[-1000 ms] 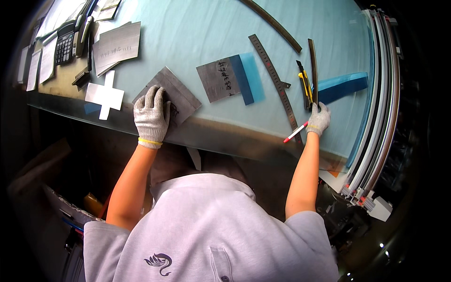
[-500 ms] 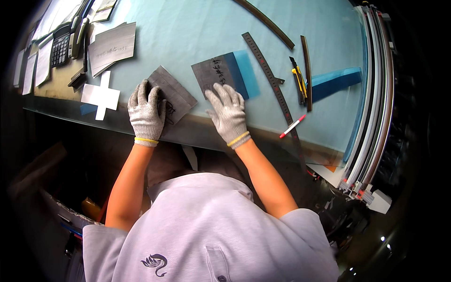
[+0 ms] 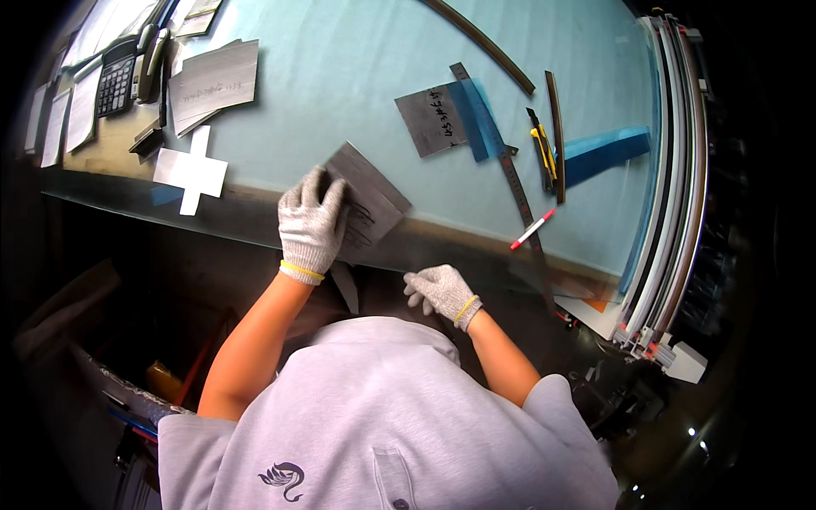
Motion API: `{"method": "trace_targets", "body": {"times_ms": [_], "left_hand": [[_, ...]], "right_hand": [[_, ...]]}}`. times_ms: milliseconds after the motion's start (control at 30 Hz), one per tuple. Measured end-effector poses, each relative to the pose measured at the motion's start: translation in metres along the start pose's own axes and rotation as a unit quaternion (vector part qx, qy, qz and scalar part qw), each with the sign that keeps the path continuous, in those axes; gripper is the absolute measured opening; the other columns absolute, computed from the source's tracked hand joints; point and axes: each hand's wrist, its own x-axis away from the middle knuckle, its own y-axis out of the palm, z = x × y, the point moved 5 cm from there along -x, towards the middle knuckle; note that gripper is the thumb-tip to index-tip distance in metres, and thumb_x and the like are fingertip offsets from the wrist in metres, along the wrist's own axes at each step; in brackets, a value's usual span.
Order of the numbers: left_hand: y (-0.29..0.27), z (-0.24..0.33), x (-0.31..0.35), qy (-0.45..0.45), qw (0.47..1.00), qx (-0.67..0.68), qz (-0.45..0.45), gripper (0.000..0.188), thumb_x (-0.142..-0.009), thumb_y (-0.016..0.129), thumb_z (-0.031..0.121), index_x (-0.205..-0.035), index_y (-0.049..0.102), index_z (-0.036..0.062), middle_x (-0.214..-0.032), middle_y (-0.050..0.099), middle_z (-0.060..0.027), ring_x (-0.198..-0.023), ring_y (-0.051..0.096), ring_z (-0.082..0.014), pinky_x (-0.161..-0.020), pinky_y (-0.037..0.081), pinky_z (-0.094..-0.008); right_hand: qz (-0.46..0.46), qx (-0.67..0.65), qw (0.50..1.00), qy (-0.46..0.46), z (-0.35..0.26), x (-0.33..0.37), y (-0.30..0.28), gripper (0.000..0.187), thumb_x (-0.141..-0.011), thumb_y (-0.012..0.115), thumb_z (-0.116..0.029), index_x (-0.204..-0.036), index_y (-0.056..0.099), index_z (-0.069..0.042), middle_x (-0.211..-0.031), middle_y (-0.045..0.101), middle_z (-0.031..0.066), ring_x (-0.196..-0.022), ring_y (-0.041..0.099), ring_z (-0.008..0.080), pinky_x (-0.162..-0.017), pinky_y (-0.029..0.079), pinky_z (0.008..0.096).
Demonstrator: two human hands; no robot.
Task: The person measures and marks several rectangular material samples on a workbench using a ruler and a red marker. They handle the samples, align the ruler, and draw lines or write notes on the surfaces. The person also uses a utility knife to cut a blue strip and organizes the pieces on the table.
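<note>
One grey plate (image 3: 380, 189) lay aslant near the front edge of the tabletop (image 3: 340, 76), under the left hand (image 3: 312, 223). One corner pointed away from the person, another out to the right; the visible side between them ran from far left to near right. Which axis was the longer could not be told, since the glove covered the left part. That hand's fingers were bent at the plate's left side, the thumb along the upper face, with hold of it. The right hand (image 3: 440, 291) hung in front of the tabletop, apart from the plate, half open, its fingers loosely curled and nothing visible in its grasp.

Farther off and to the right lay a second plate (image 3: 416, 127), with blue film (image 3: 473, 127) stretching from its right side across the upper part of a steel ruler (image 3: 515, 183). Right of the ruler were a yellow-and-black utility knife (image 3: 541, 151), a narrow brown strip (image 3: 555, 140) and a blue strip (image 3: 608, 155); a red-and-white pen (image 3: 533, 229) lay across the ruler's nearer part. To the left were a white cross (image 3: 190, 172), a stack of grey sheets (image 3: 217, 83) and a calculator (image 3: 115, 85).

Dark marks on the grey plate were partly hidden by the glove. A curved brown strip (image 3: 489, 47) was cut off at the top, and the ruler's near end faded into the dark front edge.
</note>
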Motion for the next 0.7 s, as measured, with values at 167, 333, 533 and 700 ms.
{"method": "trace_targets", "body": {"times_ms": [167,333,533,700], "left_hand": [[0.016,0.042,0.025,0.113,0.990,0.039,-0.080,0.051,-0.081,0.080,0.023,-0.129,0.068,0.0132,-0.137,0.058,-0.0190,-0.108,0.062,-0.0368,-0.094,0.050,-0.0488],[0.004,0.037,0.015,-0.031,0.980,0.178,-0.086,0.076,-0.075,0.084,0.009,-0.145,0.054,0.0092,-0.137,0.057,-0.0219,-0.115,0.061,-0.0402,-0.102,0.051,-0.0477],[-0.013,0.009,-0.025,-0.195,0.756,0.581,-0.228,0.036,-0.081,0.072,-0.002,-0.116,0.073,-0.0007,-0.111,0.076,-0.0095,-0.112,0.067,-0.0184,-0.101,0.052,-0.0337],[0.002,-0.006,-0.042,0.047,0.897,0.397,-0.189,0.024,-0.076,0.070,0.006,-0.099,0.077,0.0070,-0.105,0.076,-0.0117,-0.106,0.068,-0.0333,-0.099,0.051,-0.0404]], "right_hand": [[-0.051,-0.330,0.943,-0.003,0.030,-0.005,0.030,0.037,-0.101,0.070,-0.027,-0.115,0.065,0.007,-0.098,0.074,0.0166,-0.070,0.068,0.0148,-0.054,0.049,0.0267],[0.064,-0.276,0.955,-0.084,0.023,0.008,0.018,0.025,-0.098,0.073,-0.022,-0.082,0.068,-0.003,-0.075,0.071,0.0101,-0.060,0.063,0.0118,-0.053,0.046,0.0251],[0.405,0.091,0.739,-0.530,-0.065,0.034,-0.023,0.027,-0.088,0.061,0.006,-0.108,0.077,-0.002,-0.105,0.075,0.0158,-0.087,0.073,0.0301,-0.080,0.059,0.0390],[0.428,0.171,0.720,-0.519,-0.068,-0.008,-0.032,0.023,-0.084,0.065,-0.011,-0.102,0.077,-0.008,-0.098,0.069,0.0119,-0.092,0.067,0.0336,-0.084,0.053,0.0436]]}}
